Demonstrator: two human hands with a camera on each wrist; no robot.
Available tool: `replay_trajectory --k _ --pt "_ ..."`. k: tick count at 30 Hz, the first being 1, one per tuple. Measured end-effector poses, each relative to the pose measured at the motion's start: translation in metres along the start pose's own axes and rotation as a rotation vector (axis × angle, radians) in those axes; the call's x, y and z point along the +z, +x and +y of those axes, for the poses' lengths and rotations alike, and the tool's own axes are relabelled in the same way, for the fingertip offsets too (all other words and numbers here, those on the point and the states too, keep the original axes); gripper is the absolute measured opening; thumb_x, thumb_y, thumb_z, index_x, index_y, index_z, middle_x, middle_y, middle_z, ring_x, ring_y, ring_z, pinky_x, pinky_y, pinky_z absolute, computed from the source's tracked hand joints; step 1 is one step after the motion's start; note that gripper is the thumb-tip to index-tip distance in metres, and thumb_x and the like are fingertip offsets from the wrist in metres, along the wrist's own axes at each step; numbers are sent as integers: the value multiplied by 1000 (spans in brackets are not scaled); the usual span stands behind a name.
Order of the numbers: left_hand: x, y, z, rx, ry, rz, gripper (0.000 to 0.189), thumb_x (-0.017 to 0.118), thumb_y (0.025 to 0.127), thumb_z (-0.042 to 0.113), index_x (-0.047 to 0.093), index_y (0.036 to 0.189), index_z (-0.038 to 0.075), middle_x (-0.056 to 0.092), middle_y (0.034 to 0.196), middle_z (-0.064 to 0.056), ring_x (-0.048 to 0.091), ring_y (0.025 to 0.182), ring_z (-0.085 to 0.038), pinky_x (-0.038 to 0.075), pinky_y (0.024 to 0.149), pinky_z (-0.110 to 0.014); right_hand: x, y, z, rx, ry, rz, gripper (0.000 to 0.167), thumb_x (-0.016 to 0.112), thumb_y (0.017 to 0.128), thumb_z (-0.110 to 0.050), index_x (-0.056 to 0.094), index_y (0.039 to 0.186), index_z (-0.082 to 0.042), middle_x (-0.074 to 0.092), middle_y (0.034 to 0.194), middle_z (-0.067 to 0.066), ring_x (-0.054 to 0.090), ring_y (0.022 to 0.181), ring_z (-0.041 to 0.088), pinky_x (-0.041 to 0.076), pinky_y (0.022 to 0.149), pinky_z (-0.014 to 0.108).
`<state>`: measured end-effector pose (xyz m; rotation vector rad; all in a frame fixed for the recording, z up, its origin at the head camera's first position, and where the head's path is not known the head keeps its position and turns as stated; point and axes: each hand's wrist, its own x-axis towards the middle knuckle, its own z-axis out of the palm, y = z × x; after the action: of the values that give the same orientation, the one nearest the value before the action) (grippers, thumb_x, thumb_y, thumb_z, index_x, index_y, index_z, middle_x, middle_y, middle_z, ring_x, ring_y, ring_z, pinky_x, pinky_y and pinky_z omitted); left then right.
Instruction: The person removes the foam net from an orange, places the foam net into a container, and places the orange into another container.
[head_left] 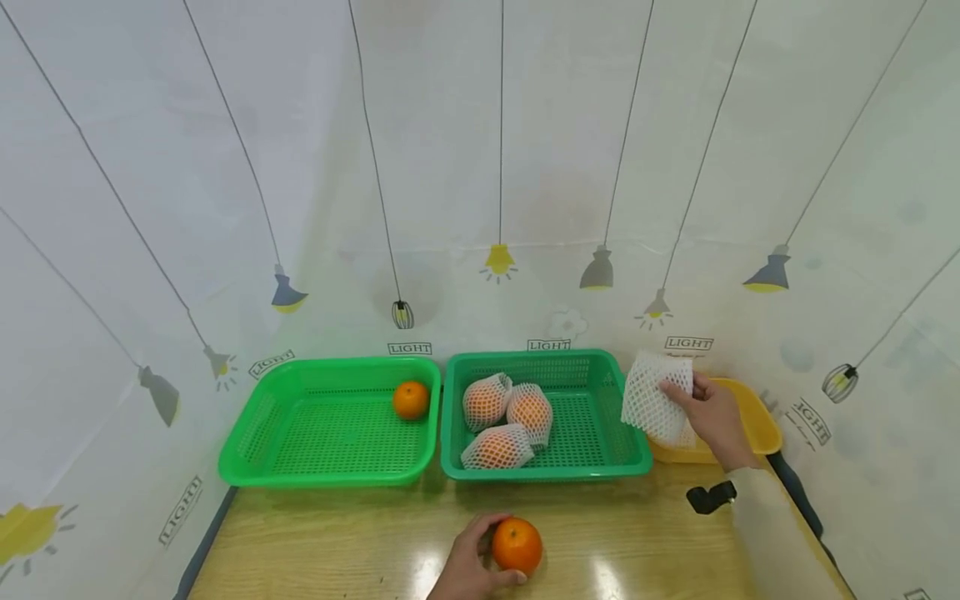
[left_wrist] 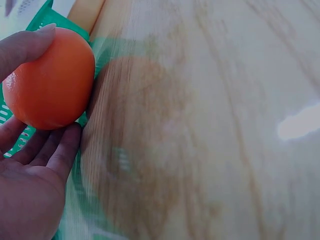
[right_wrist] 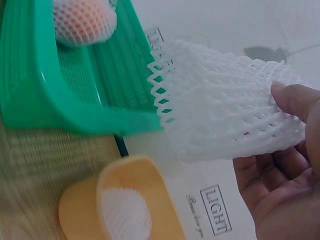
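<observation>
At the table's front my left hand [head_left: 472, 560] grips a bare orange [head_left: 517, 546], thumb on one side and fingers on the other. The left wrist view shows the same orange [left_wrist: 52, 80] between thumb and fingertips, close over the wood. My right hand [head_left: 716, 414] pinches a white foam net sleeve [head_left: 654, 396] above the yellow basket [head_left: 759, 417]. In the right wrist view the flattened sleeve [right_wrist: 215, 105] hangs from my thumb and fingers, its open end toward the dark green basket [right_wrist: 55, 105]. Another white net [right_wrist: 125, 215] lies inside the yellow basket.
In the dark green basket [head_left: 547, 475] sit several net-wrapped oranges [head_left: 487, 402]. To its left, a bright green basket [head_left: 330, 481] holds one bare orange [head_left: 411, 401]. A wall covering with printed lamps rises behind the wooden table [head_left: 360, 533].
</observation>
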<state>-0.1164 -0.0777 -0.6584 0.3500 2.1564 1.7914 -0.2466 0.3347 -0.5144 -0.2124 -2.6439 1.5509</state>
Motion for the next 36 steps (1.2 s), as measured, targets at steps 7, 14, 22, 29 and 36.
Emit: replay_trajectory --k 7,14,22,29,36 --pt "0 -1 -1 -10 12 -5 77 90 80 25 53 145 12 57 141 -9 67 119 -20 56 96 -29 -15 31 28 22 -70 -8 78 59 98 -59 51 147 0 68 128 24 64 83 0 56 70 19" --pt "-1 -3 1 -4 5 -2 77 90 80 25 53 146 10 57 141 -11 67 119 -20 55 96 -27 -20 51 55 53 -122 -45 79 57 100 -58 48 149 3 62 138 28 66 95 12 55 73 20" --pt "0 -2 0 -3 12 2 76 90 79 23 53 145 11 57 140 -10 67 120 -20 55 96 -25 -12 63 78 57 -221 -144 75 59 101 -53 55 141 9 61 135 32 64 115 42 57 91 51" --pt "0 -1 -1 -18 28 10 77 91 77 24 54 144 14 58 140 -9 67 119 -22 55 96 -28 6 68 96 36 -340 -146 62 65 101 -39 60 133 13 66 126 34 68 102 38 57 86 52" --pt "1 0 -1 -22 38 15 77 92 76 24 55 143 14 58 140 -7 66 119 -21 55 96 -28 17 68 109 27 -435 -130 65 70 95 -25 48 140 16 54 137 40 57 120 54 50 98 64"
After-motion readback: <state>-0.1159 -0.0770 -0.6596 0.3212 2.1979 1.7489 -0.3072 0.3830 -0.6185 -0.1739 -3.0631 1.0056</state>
